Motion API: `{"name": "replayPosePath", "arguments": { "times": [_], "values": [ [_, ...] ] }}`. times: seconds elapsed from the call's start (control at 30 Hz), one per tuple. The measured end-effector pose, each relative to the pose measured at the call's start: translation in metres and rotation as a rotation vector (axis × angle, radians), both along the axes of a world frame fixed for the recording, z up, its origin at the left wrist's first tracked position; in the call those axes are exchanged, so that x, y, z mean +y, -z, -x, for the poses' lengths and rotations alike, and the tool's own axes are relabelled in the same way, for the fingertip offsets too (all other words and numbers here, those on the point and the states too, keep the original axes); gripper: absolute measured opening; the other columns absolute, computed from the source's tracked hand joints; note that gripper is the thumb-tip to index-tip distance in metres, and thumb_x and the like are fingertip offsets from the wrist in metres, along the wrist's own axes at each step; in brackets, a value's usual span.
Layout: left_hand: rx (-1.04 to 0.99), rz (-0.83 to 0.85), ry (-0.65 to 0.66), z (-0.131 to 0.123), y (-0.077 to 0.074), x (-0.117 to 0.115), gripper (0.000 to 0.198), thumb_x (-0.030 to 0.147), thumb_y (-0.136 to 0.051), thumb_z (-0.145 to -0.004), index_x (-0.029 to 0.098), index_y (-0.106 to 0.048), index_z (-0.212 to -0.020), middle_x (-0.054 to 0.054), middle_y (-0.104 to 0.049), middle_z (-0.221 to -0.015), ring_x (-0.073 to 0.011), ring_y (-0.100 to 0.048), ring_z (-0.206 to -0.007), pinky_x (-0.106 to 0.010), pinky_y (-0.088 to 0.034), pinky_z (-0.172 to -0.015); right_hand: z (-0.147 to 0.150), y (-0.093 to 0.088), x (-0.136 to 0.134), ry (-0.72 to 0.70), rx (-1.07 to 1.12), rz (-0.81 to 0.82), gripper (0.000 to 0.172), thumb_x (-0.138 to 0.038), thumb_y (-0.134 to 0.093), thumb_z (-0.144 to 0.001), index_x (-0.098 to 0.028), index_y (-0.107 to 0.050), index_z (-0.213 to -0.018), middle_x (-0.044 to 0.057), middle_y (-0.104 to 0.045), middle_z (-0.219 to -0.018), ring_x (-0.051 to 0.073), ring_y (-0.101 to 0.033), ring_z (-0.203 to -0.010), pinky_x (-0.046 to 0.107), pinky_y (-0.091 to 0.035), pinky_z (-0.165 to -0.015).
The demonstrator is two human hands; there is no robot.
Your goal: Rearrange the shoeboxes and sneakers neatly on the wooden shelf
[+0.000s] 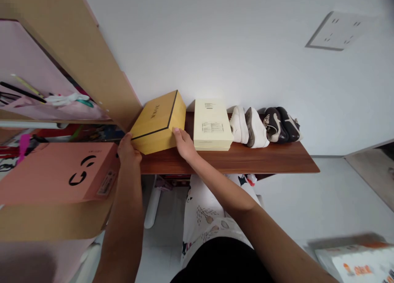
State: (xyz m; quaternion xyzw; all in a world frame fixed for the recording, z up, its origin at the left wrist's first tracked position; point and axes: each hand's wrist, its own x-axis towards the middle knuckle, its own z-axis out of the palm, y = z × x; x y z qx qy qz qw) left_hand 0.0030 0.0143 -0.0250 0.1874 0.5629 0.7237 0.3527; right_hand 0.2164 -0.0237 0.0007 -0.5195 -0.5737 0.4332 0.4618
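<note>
A yellow box [155, 120] with a dark line around its lid sits tilted at the left end of a brown wooden shelf [246, 162]. My left hand [128, 150] grips its near left corner, fingers partly hidden. On its right front edge lies my right hand [184, 143], thumb and fingers closed against the side. Just right of it a cream box [212, 125] lies flat on the shelf. Farther right stand a pair of white sneakers [250, 127] and a pair of dark shoes [280, 125].
At left, a pink box [58, 172] rests on a tan board beside a shelf unit [70, 40] with pens and small items. A white wall stands behind, with a socket plate [338, 31] at upper right. A white printed package [358, 262] is at lower right.
</note>
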Motion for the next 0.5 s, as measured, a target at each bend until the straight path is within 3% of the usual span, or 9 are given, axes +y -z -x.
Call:
{"name": "replayPosePath", "arguments": {
  "times": [0.2, 0.37, 0.5],
  "values": [
    [0.203, 0.027, -0.026, -0.001, 0.001, 0.003, 0.023, 0.022, -0.061, -0.084, 0.016, -0.057, -0.106, -0.006, -0.069, -0.108, -0.0195, -0.065, -0.111, -0.036, -0.054, -0.101, 0.005, 0.010, -0.008, 0.012, 0.031, 0.139, 0.089, -0.084, -0.036, -0.093, -0.013, -0.058, -0.143, 0.018, -0.061, -0.146, 0.034, -0.053, -0.142, 0.049, -0.035, -0.122],
    [0.196, 0.063, -0.041, -0.006, 0.000, 0.004, 0.031, 0.019, -0.064, -0.085, 0.012, -0.061, -0.114, -0.004, -0.068, -0.100, -0.0148, -0.065, -0.097, -0.032, -0.055, -0.094, 0.011, 0.035, -0.003, 0.029, 0.088, 0.184, 0.086, -0.081, -0.042, -0.093, -0.018, -0.052, -0.150, 0.014, -0.062, -0.147, 0.031, -0.052, -0.143, 0.048, -0.033, -0.124],
    [0.165, 0.043, -0.084, -0.012, 0.009, 0.006, 0.029, 0.014, -0.065, -0.082, 0.012, -0.066, -0.111, -0.002, -0.069, -0.095, -0.0134, -0.067, -0.090, -0.031, -0.055, -0.092, 0.010, 0.044, 0.000, 0.021, 0.097, 0.242, 0.081, -0.076, -0.044, -0.096, -0.018, -0.050, -0.152, 0.013, -0.058, -0.152, 0.030, -0.049, -0.146, 0.046, -0.032, -0.124]
  ]
}}
